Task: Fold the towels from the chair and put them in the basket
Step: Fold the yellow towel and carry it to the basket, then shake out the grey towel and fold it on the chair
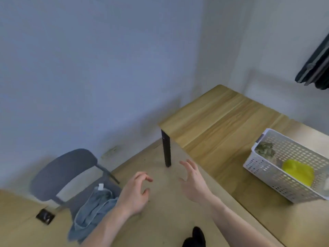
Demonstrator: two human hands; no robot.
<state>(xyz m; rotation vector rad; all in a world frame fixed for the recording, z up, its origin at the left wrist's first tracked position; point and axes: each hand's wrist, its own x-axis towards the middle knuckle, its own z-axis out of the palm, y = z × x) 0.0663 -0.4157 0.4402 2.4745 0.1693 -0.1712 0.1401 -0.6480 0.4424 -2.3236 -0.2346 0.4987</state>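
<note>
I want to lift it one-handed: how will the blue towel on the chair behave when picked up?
The blue towel lies crumpled and drapes over the chair seat's edge, so it will probably sag and trail. It looks soft, likely light, easy to pinch.

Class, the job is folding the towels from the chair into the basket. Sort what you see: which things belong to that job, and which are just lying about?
Belongs to the job:
grey-blue towel on the chair
white basket, holding a yellow towel and a greenish towel
left hand and right hand, both empty

Just lying about:
wooden table
dark clothing hanging
black floor socket
</note>
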